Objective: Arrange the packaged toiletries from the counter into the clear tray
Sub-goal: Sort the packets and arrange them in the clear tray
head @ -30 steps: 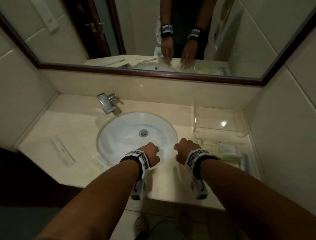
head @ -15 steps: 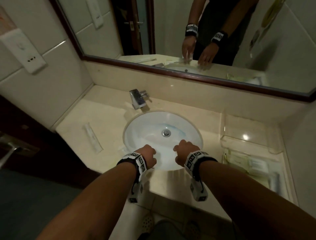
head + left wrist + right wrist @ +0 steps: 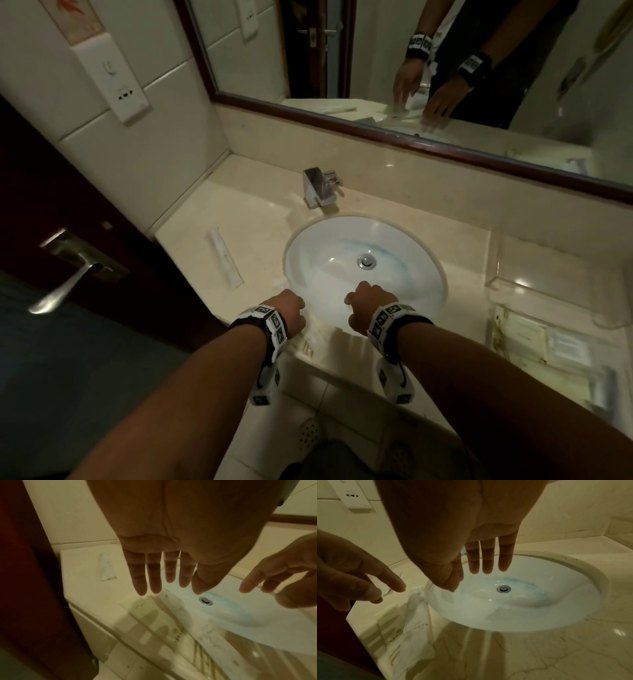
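Observation:
My left hand (image 3: 289,310) (image 3: 163,568) and right hand (image 3: 364,310) (image 3: 488,558) hover side by side over the front rim of the sink. Their fingers are straight, point down and hold nothing. Below the left hand, flat yellowish and white packets (image 3: 150,616) (image 3: 416,626) lie on the counter at the sink's front left. A long white packet (image 3: 224,257) (image 3: 106,568) lies further left. The clear tray (image 3: 548,284) stands at the far right. More packets (image 3: 537,342) lie just in front of it; whether a tray holds them I cannot tell.
A white oval sink (image 3: 404,291) with a chrome faucet (image 3: 320,188) fills the middle of the beige marble counter (image 3: 246,212). A mirror (image 3: 376,68) hangs behind it. A dark door with a lever handle (image 3: 65,287) is at the left, close to the counter's end.
The head view has swung left, bringing the door and its handle into sight. Both hands have stayed over the sink's front rim, holding nothing.

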Demonstrator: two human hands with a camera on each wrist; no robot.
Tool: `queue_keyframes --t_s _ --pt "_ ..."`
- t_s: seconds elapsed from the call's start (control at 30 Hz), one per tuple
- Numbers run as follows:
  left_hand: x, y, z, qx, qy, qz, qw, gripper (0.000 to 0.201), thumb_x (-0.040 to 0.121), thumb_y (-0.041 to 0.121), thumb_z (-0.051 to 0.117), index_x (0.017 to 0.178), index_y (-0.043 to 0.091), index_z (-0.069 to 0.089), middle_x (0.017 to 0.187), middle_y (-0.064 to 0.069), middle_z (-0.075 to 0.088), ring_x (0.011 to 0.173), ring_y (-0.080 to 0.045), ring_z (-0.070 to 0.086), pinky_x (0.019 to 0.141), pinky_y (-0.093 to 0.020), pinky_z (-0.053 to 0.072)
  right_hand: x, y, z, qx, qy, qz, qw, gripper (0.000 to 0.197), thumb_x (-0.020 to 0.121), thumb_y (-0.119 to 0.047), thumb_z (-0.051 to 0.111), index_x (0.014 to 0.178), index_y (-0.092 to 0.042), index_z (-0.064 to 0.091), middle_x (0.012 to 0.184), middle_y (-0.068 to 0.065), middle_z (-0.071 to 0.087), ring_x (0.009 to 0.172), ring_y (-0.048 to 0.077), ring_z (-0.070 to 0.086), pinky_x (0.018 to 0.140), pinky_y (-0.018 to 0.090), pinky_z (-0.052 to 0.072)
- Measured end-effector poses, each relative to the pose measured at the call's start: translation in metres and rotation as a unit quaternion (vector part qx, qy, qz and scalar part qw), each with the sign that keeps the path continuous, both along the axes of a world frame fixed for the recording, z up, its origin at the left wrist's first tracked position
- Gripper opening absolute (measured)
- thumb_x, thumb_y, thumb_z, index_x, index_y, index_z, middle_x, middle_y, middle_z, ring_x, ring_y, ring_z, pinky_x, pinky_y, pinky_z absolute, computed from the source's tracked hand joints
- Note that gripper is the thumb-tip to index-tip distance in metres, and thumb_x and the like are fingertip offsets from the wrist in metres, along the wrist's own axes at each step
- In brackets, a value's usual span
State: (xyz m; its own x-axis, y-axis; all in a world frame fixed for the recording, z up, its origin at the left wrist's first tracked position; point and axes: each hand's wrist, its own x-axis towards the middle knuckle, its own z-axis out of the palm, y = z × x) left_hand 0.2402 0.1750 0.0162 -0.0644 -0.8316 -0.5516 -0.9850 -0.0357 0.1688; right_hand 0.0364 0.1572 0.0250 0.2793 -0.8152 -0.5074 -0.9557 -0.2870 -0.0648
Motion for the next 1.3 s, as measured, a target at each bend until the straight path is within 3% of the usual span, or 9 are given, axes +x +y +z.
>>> queue_keyframes --t_s 0.2,0.5,0.77,0.9,1.03,1.13,1.3 --pt "0.018 0.007 -0.006 0.006 -0.021 0.018 1.000 0.041 0.094 0.024 0.053 0.133 0.013 0.056 0.140 -0.009 0.049 0.121 -0.030 0.057 0.099 -0.035 0.048 0.019 0.001 -0.005 0.028 0.005 0.012 1.000 0.044 0.093 -0.030 0.055 0.137 -0.026 0.053 0.134 0.006 0.043 0.124 0.028 0.047 0.099 0.041 0.046" --pt "0.039 0.011 -0.022 0.032 -0.013 0.020 0.999 0.048 0.091 0.026 0.057 0.138 0.021 0.052 0.145 -0.007 0.043 0.125 -0.030 0.054 0.101 -0.037 0.047 0.044 0.004 -0.018 0.067 -0.025 0.021 0.997 0.051 0.094 -0.033 0.055 0.144 -0.034 0.046 0.143 0.001 0.039 0.130 0.025 0.044 0.104 0.041 0.044" --pt "0.045 0.017 -0.041 0.029 -0.009 0.016 0.999 0.051 0.089 0.028 0.064 0.137 0.021 0.049 0.143 -0.002 0.044 0.122 -0.026 0.056 0.100 -0.035 0.048 0.065 0.010 -0.026 0.089 -0.044 0.035 0.994 0.058 0.089 -0.031 0.057 0.144 -0.042 0.042 0.142 0.000 0.040 0.126 0.027 0.050 0.097 0.041 0.049" --pt "0.043 0.015 -0.046 0.034 -0.012 -0.023 0.999 0.050 0.087 0.028 0.064 0.135 0.019 0.052 0.146 -0.002 0.035 0.120 -0.027 0.056 0.096 -0.037 0.050 0.070 0.012 -0.032 0.103 -0.047 0.055 0.992 0.067 0.088 -0.030 0.062 0.147 -0.045 0.034 0.145 0.001 0.037 0.127 0.026 0.049 0.096 0.042 0.050" --pt "0.045 0.011 -0.053 0.029 -0.006 -0.031 0.999 0.055 0.086 0.028 0.064 0.138 0.022 0.050 0.157 0.004 0.022 0.122 -0.023 0.056 0.097 -0.034 0.049 0.072 0.012 -0.037 0.108 -0.047 0.069 0.991 0.072 0.087 -0.034 0.065 0.148 -0.048 0.031 0.159 -0.002 0.021 0.138 0.026 0.039 0.104 0.044 0.045" --pt "0.044 0.008 -0.057 0.038 -0.001 -0.044 0.998 0.057 0.085 0.029 0.066 0.138 0.023 0.048 0.156 0.004 0.022 0.121 -0.022 0.057 0.097 -0.034 0.049 0.075 0.011 -0.038 0.123 -0.041 0.083 0.988 0.071 0.087 -0.038 0.068 0.148 -0.046 0.033 0.159 -0.001 0.020 0.138 0.028 0.038 0.106 0.046 0.044" --pt "0.045 0.005 -0.058 0.033 -0.025 -0.065 0.997 0.052 0.084 0.022 0.068 0.132 0.020 0.050 0.143 -0.002 0.033 0.111 -0.028 0.060 0.088 -0.036 0.053 0.082 0.011 -0.043 0.130 -0.025 0.093 0.987 0.068 0.085 -0.034 0.071 0.146 -0.036 0.041 0.151 0.001 0.031 0.126 0.030 0.047 0.096 0.046 0.050"
